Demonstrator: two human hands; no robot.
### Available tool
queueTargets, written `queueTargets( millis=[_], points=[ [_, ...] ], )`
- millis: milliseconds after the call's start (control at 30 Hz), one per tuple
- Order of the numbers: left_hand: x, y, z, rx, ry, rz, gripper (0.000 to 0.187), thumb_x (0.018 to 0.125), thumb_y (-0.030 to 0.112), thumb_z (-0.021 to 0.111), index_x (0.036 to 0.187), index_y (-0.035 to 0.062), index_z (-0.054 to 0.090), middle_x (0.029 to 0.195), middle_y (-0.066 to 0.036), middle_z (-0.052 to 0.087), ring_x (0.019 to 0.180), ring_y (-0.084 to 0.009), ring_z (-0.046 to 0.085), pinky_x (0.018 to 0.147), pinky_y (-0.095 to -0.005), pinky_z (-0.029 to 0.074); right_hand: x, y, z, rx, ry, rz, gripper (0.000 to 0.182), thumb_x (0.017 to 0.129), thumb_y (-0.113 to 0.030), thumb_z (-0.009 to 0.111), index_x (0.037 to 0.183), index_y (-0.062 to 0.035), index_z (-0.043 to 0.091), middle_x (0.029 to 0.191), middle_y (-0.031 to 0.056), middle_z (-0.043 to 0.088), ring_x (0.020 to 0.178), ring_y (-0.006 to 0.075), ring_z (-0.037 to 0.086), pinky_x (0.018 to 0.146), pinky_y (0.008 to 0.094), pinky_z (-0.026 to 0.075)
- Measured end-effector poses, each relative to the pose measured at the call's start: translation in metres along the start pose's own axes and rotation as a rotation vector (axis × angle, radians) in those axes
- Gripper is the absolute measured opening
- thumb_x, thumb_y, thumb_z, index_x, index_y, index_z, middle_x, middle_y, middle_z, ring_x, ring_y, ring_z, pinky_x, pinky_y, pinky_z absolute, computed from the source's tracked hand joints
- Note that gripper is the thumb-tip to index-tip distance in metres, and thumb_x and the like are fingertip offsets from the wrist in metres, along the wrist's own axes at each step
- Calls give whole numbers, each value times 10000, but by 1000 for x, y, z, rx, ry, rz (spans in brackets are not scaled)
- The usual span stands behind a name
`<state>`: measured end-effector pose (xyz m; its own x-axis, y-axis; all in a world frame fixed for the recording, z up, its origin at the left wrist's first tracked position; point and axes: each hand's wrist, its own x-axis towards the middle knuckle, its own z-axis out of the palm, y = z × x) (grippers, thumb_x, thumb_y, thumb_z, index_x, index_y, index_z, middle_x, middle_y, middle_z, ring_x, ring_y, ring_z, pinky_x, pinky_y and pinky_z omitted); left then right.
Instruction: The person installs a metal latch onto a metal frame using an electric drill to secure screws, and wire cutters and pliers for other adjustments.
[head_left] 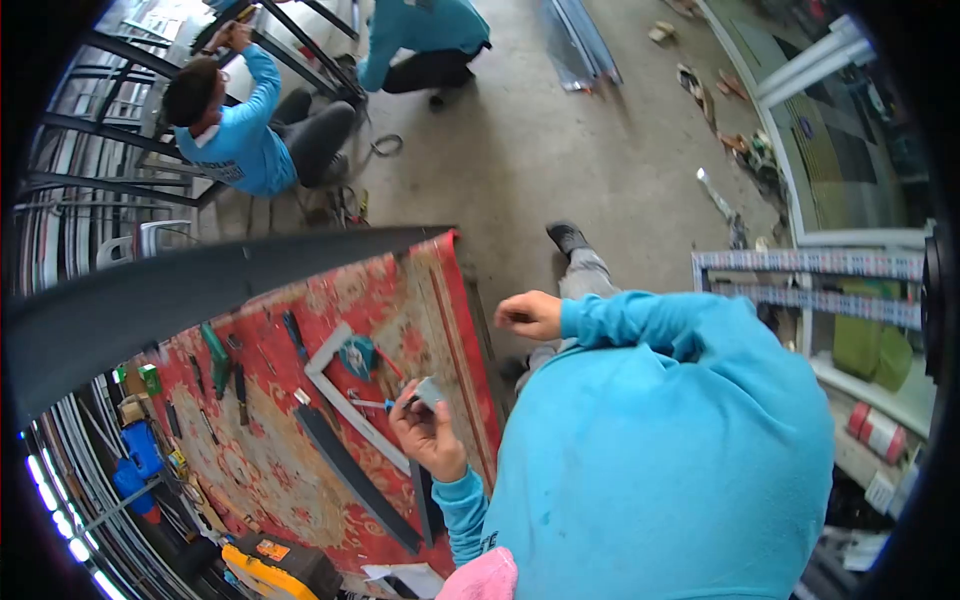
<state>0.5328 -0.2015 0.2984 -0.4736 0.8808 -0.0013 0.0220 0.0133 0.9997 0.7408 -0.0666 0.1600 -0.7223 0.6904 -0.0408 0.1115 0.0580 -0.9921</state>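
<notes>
My left hand (432, 440) is raised over the near edge of the carpet-covered table (270, 440), its fingers pinching a small grey metal piece (429, 393). Just beyond those fingers is a screwdriver (372, 404) with a blue handle. A teal tool (357, 356) and a light L-shaped frame piece (370, 432) lie close by. My right hand (530, 315) hangs away from the table, beside my leg, with its fingers curled in. Whatever it may hold is hidden.
A long dark profile (220, 262) spans the table's far side. Dark strips (355, 480), a green-handled tool (215, 350) and a yellow-black toolbox (280, 568) are around. Two people in blue work at a black metal frame (115, 115). Glazed frames (850, 150) stand at right.
</notes>
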Motion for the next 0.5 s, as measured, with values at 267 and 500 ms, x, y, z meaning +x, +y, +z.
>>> queueTargets(
  millis=[267,500],
  points=[
    [115,-32,208,-181,87,-58,415,837,-62,593,1216,19,446,1258,-110,514,983,-131,531,865,-250,444,72,81,-230,-226,-101,326,263,731,-100,566,983,-68,634,802,89,648,749,231,625,701,348,506],
    [199,-23,265,36,46,-61,419,817,-55,615,1201,36,473,1200,-74,543,950,-121,538,857,-259,442,236,101,-291,-416,-290,313,280,723,-149,581,986,-72,636,854,112,678,824,273,656,743,376,520]
  ],
)
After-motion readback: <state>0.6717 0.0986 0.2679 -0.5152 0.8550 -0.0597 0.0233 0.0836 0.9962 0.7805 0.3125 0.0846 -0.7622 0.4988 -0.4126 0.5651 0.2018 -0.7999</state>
